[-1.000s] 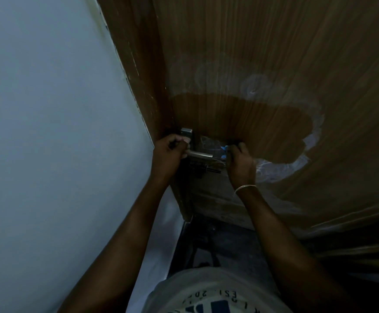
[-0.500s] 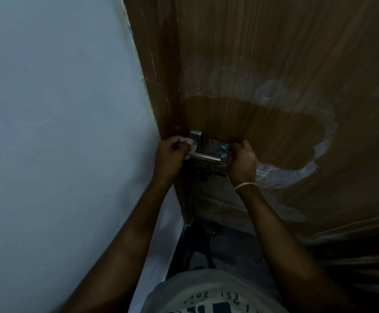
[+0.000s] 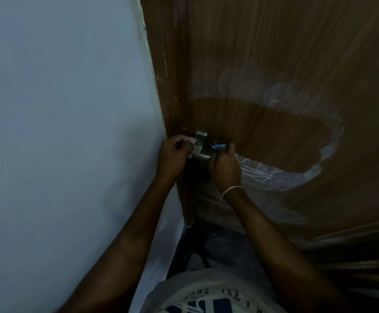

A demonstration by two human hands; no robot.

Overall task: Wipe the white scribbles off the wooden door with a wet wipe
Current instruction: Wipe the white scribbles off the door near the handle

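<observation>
Both hands are up at the metal door handle (image 3: pixel 201 141) on the wooden door (image 3: pixel 297 53). Left hand (image 3: pixel 174 155) is on the handle's wall side, fingers curled tight & touching the lever; can't tell what it grips, if anything. Right hand (image 3: pixel 226 168), w/ a thin bracelet (image 3: pixel 230 189), is just the other side of the handle, pinching a small blue bit (image 3: pixel 218 146). White scribbles (image 3: pixel 258 172) start beside that hand, away from the handle, & a chalky smear (image 3: pixel 333 141) rings a darker patch (image 3: pixel 274 132). Pale wall (image 3: pixel 59 109) is past the left hand.
</observation>
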